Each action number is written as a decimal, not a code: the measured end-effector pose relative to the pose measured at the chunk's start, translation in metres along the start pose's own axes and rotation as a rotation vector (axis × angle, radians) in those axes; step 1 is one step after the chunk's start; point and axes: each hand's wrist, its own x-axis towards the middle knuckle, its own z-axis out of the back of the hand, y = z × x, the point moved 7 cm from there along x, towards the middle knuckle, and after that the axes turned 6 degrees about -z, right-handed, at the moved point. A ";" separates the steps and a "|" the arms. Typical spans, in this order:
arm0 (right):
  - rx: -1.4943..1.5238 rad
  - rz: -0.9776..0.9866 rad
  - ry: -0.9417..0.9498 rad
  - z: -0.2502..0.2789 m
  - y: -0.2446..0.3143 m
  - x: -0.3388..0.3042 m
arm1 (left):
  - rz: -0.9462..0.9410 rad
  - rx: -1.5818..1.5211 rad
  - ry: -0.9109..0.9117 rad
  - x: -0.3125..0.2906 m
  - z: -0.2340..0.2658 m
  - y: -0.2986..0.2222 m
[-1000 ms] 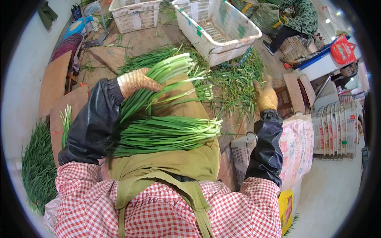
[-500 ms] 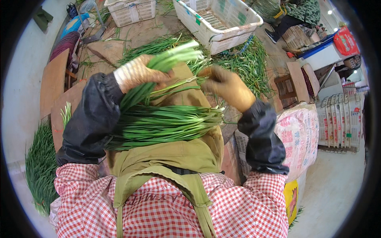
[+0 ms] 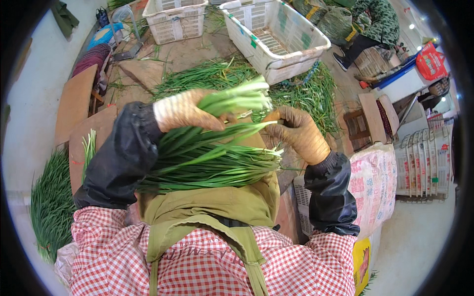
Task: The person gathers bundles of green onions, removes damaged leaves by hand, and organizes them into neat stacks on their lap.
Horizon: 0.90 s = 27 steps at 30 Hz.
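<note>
My left hand (image 3: 192, 111), in a stained glove, is closed round a bunch of garlic chives (image 3: 234, 100), its pale stem ends pointing right. Thumb and fingers of my gloved right hand (image 3: 296, 133) pinch the pale end of a few chive stems (image 3: 254, 127) just right of that bunch. Below both hands, a larger pile of chives (image 3: 212, 165) lies across my lap on the olive apron (image 3: 207, 200), white ends to the right. My left forearm hides part of its leafy end.
Loose chives and trimmings (image 3: 316, 98) cover the floor ahead, beside a white plastic crate (image 3: 291, 74). Another crate (image 3: 177, 24) stands far left. Chives (image 3: 52, 202) are heaped at left; a printed sack (image 3: 373, 182) and stacked crates (image 3: 424, 158) are at right. A person (image 3: 377, 24) crouches far right.
The right hand has gone from a blurred sweep beside the bunch to a pinch on a few stems. My left hand and its bunch have shifted slightly right and down.
</note>
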 end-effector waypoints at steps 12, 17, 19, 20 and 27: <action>0.361 -0.110 0.174 -0.037 -0.021 0.025 | -0.045 0.212 -0.119 -0.002 -0.030 -0.009; -0.194 -0.249 0.099 -0.015 -0.023 0.015 | 0.093 0.486 -0.053 0.003 -0.028 0.002; -0.566 -0.060 -0.020 0.003 -0.011 0.011 | 0.053 0.674 -0.026 0.005 -0.026 -0.003; -0.797 -0.097 -0.138 0.022 -0.012 0.007 | 0.034 0.767 -0.011 0.005 -0.024 -0.004; -1.338 0.056 -0.480 0.090 -0.057 -0.003 | 0.009 0.312 -0.156 0.005 0.024 0.014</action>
